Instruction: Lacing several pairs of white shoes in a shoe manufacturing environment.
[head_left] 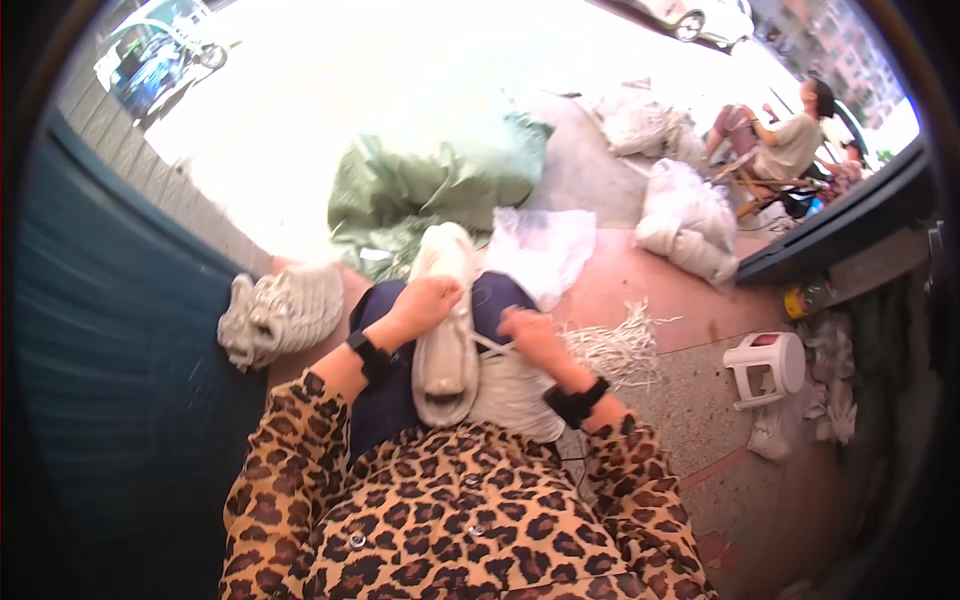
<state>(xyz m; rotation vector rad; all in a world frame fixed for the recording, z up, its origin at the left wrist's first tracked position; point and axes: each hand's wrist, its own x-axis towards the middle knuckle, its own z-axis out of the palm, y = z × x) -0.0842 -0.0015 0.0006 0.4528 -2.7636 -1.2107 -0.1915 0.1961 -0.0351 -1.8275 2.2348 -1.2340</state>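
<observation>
A white shoe [445, 365] lies lengthwise across my lap, its opening toward me and its toe pointing away. My left hand [428, 305] is closed over the middle of the shoe; what its fingers hold, if anything, is hidden. Just right of the shoe, my right hand [535, 338] is closed on a white shoelace [490, 345] that stretches from the shoe's side. Beneath that hand, a bundle of white laces [515, 400] rests on my right thigh.
Stacked white shoes [285, 312] stand at left beside a blue panel [120, 330]. Loose white laces [620, 345] lie on the floor at right, near a pale plastic stool [765, 368]. Ahead are a green sack [430, 185] and stuffed white bags [685, 220]. Another person [790, 140] sits far right.
</observation>
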